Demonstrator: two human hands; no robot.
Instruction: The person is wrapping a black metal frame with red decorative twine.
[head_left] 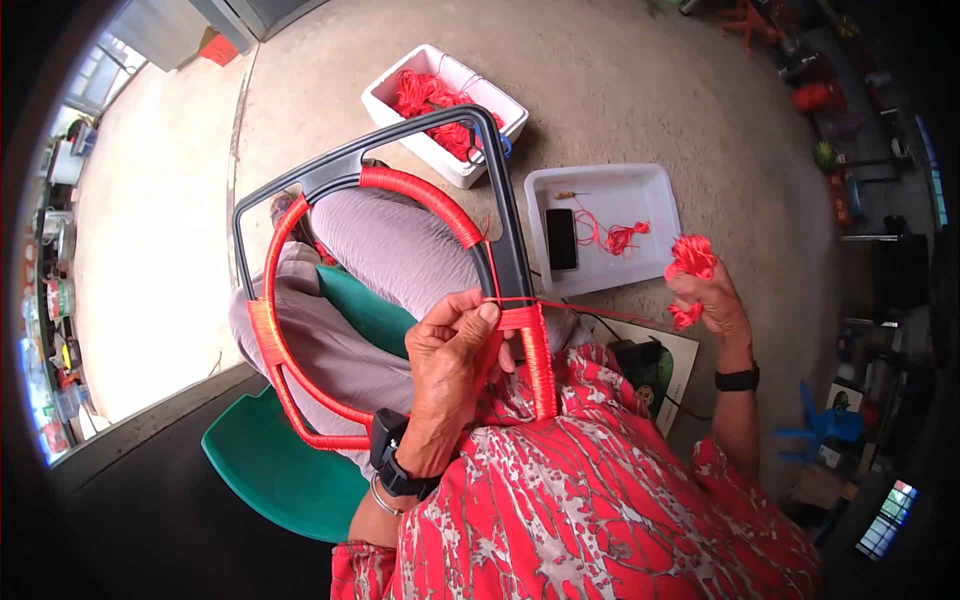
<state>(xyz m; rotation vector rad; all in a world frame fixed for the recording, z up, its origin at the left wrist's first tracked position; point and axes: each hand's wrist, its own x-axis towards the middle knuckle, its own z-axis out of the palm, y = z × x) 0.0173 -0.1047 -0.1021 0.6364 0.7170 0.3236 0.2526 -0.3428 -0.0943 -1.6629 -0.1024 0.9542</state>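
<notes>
Black frame (515, 235) wrapped in red cord (690, 255), white trays (640, 195), green chair (270, 470)

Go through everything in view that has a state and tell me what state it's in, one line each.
Black frame: resting on the lap, partly wrapped in red cord.
Red cord: pulled taut from frame to right hand.
Left hand: gripping the frame, thumb pressing the cord.
Right hand: closed on a cord bundle.
Far white tray: open, holds loose red cord.
Near white tray: open, holds a dark phone lying flat and a cord scrap.
</notes>
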